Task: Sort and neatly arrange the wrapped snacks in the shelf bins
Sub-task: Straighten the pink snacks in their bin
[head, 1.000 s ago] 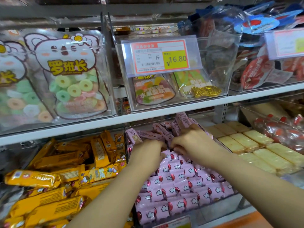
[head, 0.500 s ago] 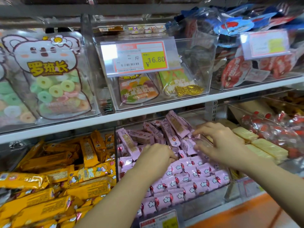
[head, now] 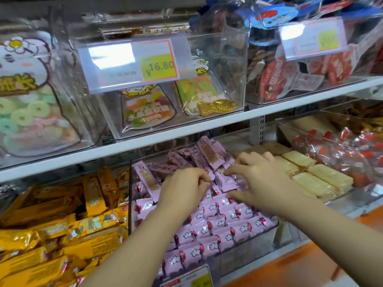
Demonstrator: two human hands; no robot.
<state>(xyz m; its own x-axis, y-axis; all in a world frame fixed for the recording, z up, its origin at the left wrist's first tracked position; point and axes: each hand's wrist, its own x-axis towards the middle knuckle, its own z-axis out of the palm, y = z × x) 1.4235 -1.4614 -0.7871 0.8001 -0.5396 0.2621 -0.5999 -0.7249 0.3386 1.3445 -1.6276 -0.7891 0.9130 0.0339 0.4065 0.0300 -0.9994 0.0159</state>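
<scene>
A clear bin (head: 238, 258) on the lower shelf holds pink wrapped snack packs (head: 219, 223) laid in neat rows at the front. More pink packs (head: 207, 154) lie loose and tilted in a heap at the back. My left hand (head: 184, 189) sits in the middle of the bin with its fingers curled on a pink pack at the heap's edge. My right hand (head: 263, 183) reaches in from the right, forefinger and thumb pinching a pink pack (head: 226, 182) that lies between both hands.
Yellow snack bars (head: 62, 235) fill the bin to the left, pale wafer packs (head: 323, 177) and red candies (head: 352, 154) the bins to the right. The white shelf edge (head: 186, 133) runs just above, carrying clear bins with gummy bags (head: 31, 112) and a price tag (head: 141, 65).
My right hand moved right and then back left onto a loose pink pack. My left hand stayed curled in the heap. The view shifted to the right.
</scene>
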